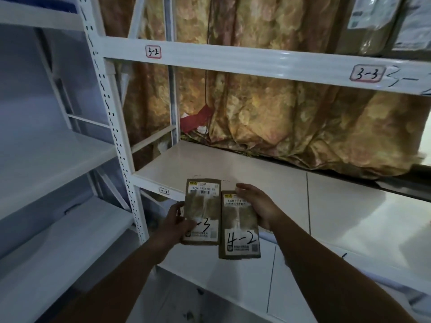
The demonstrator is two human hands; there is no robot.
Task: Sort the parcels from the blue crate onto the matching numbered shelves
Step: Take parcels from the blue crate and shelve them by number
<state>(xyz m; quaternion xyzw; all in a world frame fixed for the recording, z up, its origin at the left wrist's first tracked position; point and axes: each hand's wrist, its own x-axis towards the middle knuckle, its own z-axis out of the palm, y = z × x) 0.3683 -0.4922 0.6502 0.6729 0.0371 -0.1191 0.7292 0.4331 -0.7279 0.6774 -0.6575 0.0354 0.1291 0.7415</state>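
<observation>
Head view: gripping brown cardboard 4-2 parcel (239, 227) in right hand (258, 206), -3 parcel (201, 206) in left hand (177, 222); lay former flat on white 4-2 shelf (210, 164).

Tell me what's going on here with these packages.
A person faces white shelves, a brown parcel in each hand. The left hand grips the left parcel, its handwritten number ending in 3, the start under the thumb. The right hand holds the parcel marked 4-2 at the front of the shelf tagged 4-2. Neither is set down yet.
</observation>
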